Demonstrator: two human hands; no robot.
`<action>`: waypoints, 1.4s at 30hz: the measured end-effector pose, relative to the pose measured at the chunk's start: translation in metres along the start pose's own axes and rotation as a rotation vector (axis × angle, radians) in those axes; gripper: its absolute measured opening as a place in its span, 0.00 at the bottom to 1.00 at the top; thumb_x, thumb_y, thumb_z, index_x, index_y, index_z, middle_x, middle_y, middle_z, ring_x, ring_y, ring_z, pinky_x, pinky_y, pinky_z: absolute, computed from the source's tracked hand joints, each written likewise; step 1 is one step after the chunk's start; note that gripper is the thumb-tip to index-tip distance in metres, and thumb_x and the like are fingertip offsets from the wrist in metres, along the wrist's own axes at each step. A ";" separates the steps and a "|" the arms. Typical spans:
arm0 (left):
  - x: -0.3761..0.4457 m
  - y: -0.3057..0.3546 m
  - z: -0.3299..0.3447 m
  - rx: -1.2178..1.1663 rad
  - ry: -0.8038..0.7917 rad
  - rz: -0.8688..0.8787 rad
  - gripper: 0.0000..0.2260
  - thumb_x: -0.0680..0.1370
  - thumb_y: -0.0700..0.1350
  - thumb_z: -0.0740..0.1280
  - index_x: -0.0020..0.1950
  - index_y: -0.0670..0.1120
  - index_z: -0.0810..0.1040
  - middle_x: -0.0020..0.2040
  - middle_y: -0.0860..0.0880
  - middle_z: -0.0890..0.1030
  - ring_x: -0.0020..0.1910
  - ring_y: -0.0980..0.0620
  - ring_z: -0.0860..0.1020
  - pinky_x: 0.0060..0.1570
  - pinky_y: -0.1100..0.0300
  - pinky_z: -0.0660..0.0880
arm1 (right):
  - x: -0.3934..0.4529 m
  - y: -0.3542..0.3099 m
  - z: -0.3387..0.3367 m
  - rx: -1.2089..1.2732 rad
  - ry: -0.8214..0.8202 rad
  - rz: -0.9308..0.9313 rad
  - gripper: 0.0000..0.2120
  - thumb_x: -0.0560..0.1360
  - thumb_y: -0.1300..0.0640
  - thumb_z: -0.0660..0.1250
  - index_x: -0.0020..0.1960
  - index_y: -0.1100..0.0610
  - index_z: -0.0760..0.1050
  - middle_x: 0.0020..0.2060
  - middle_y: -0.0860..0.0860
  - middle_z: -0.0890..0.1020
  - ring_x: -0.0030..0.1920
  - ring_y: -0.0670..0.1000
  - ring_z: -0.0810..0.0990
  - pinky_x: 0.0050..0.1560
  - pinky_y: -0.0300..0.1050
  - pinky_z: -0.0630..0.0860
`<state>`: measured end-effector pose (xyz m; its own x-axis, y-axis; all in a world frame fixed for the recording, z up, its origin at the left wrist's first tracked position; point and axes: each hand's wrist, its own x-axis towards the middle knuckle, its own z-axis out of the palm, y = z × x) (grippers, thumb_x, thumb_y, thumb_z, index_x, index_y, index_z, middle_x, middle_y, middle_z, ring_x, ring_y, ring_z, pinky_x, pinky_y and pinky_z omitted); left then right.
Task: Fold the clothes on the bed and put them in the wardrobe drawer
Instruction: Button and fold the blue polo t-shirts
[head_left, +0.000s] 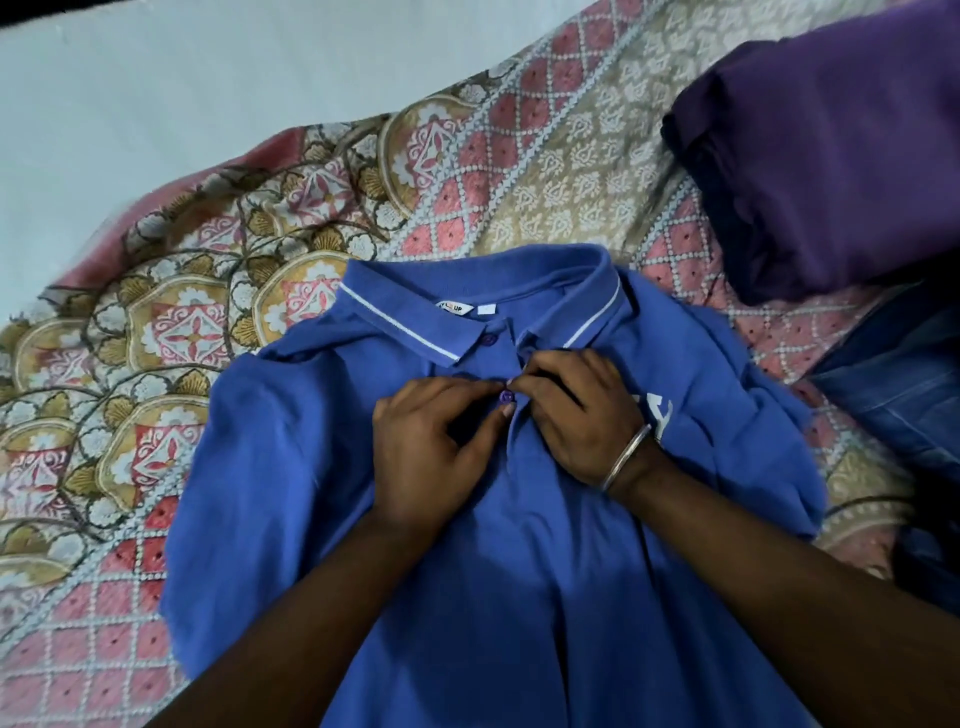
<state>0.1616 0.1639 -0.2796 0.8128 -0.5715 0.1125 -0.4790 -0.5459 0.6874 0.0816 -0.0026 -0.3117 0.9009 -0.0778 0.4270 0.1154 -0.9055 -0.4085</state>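
Blue polo shirt (519, 545): front up on bedspread (130, 415).
Left hand (431, 452): pinching placket by button (506, 397).
Right hand (576, 410): pinching placket opposite.
Purple garment (831, 166): upper right.

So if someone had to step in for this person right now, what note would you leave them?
Left hand: pinching the placket at the lower button.
Right hand: pinching the opposite placket edge.
Blue polo shirt: face up on the patterned bedspread, unfolded.
Purple garment and denim lie to the right.
Done: shirt laid out.
Left: finish the button, fold everything, put it in the drawer.
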 end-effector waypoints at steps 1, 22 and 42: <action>0.000 0.003 -0.002 -0.038 -0.012 -0.033 0.08 0.75 0.55 0.72 0.51 0.56 0.85 0.47 0.59 0.84 0.47 0.56 0.81 0.48 0.47 0.76 | -0.001 0.000 0.000 0.013 0.012 0.001 0.11 0.83 0.58 0.53 0.57 0.56 0.74 0.55 0.53 0.73 0.45 0.61 0.80 0.42 0.55 0.76; 0.013 0.039 -0.015 -0.084 -0.219 -0.317 0.21 0.65 0.69 0.71 0.50 0.57 0.85 0.45 0.60 0.84 0.46 0.63 0.81 0.49 0.60 0.78 | -0.002 0.003 0.004 -0.037 0.038 -0.003 0.09 0.76 0.58 0.62 0.55 0.57 0.75 0.56 0.52 0.76 0.47 0.56 0.74 0.41 0.51 0.72; 0.003 0.025 0.001 -0.173 -0.112 -0.297 0.11 0.73 0.60 0.65 0.53 0.61 0.81 0.47 0.64 0.82 0.48 0.64 0.80 0.55 0.45 0.76 | -0.003 -0.001 0.003 -0.017 0.021 0.039 0.11 0.80 0.55 0.57 0.58 0.58 0.74 0.57 0.52 0.73 0.49 0.58 0.77 0.45 0.54 0.75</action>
<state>0.1521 0.1479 -0.2625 0.8619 -0.4728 -0.1830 -0.1568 -0.5918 0.7907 0.0797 -0.0005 -0.3152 0.8954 -0.1220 0.4281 0.0730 -0.9084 -0.4116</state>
